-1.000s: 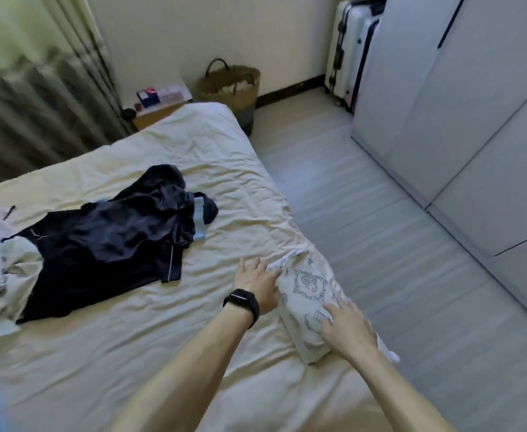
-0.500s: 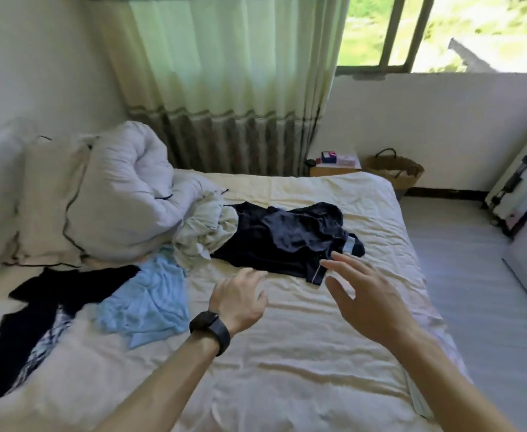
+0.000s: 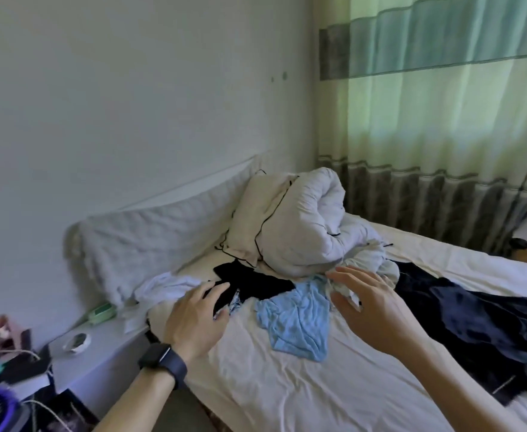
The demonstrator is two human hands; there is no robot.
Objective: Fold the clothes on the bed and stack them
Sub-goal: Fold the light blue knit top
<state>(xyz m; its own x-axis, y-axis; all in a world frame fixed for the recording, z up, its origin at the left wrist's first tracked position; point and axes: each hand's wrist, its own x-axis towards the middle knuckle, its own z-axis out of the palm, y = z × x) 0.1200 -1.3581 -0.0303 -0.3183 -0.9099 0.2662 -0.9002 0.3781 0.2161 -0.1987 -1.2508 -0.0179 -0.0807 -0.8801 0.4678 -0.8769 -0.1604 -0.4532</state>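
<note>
Bed holds blue shirt centrally, black top at its ten o'clock; left hand and right hand spread, holding nothing.

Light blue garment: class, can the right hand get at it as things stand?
Probably yes: the right hand hovers open just beside the light blue garment, which lies mostly uncovered on the bed.

Home bedroom, bed strewn with clothes, rolled duvet, curtained window, cluttered nightstand
</note>
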